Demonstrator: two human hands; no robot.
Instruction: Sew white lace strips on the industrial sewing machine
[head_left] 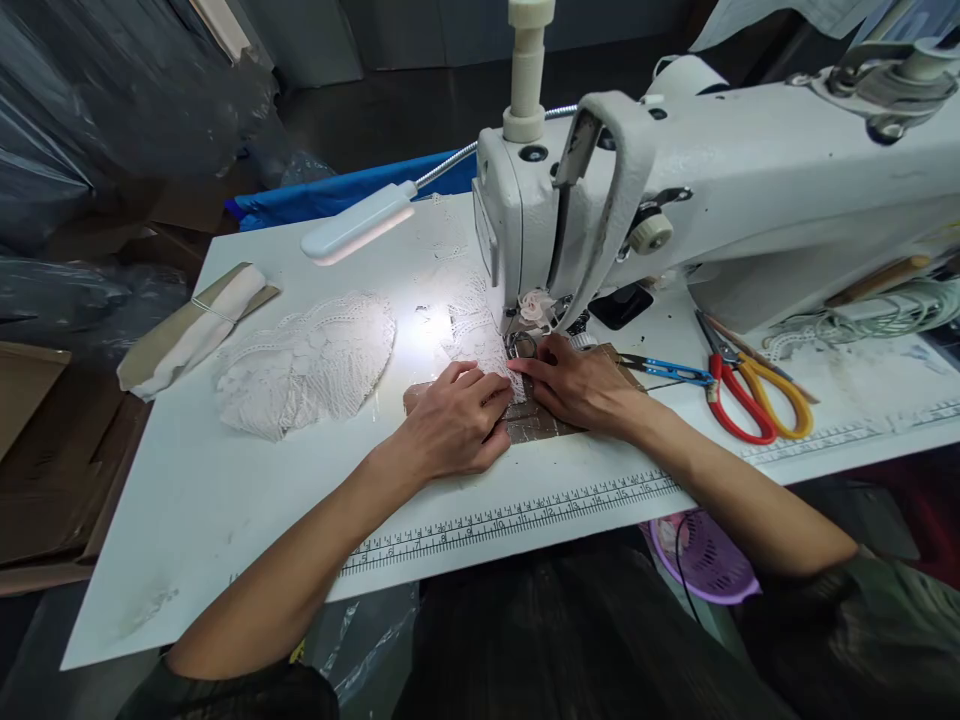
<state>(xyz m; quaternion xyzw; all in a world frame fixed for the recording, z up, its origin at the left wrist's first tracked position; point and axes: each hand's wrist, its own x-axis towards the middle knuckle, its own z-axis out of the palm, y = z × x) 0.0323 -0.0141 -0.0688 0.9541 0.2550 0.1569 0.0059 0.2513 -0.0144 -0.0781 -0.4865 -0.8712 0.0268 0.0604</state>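
Note:
A strip of white lace (474,318) runs under the presser foot of a white sewing machine (517,210). My left hand (463,422) lies on the near part of the lace, left of the needle area, its fingers curled and pressing the fabric. Close to the presser foot, my right hand (581,385) pinches the lace's right edge between thumb and fingers. The needle itself is hard to make out. Beneath both hands is a brownish plate (544,425) set on the white tabletop.
A heap of white lace (315,360) lies left, beside a tied fabric bundle (199,330). A lamp (358,222) shines over the table. Blue thread snips (667,370) and red-and-yellow-handled scissors (757,390) lie right. A printed ruler (517,520) follows the front edge; below is a purple basket (709,560).

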